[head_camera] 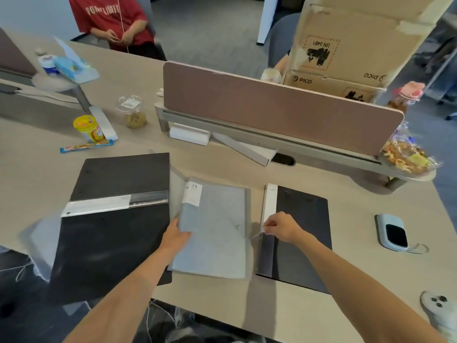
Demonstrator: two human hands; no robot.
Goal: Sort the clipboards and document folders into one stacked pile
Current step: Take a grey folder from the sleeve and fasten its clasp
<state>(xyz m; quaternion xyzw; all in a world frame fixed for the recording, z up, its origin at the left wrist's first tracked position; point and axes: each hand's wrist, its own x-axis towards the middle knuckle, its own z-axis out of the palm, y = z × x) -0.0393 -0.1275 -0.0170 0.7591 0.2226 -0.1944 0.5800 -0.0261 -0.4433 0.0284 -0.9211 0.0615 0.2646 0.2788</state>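
Observation:
A grey document folder (pixel 215 229) with a "20" label lies in the middle of the desk. My left hand (pixel 176 237) grips its left edge. To the left lies a large black clipboard (pixel 111 243) crossed by a white and silver band. Another grey folder (pixel 40 241) pokes out from under the clipboard's left side. On the right lies a smaller black clipboard (pixel 301 233) with a white strip along its left side. My right hand (pixel 280 227) pinches the thin clear edge between the grey folder and that clipboard.
A pink desk divider (pixel 272 105) stands behind the folders, with white boxes (pixel 189 136) at its foot. Snacks and a yellow-lidded cup (pixel 86 127) sit at the far left. A pale blue device (pixel 393 232) and a white phone (pixel 439 308) lie to the right. A person in red sits across.

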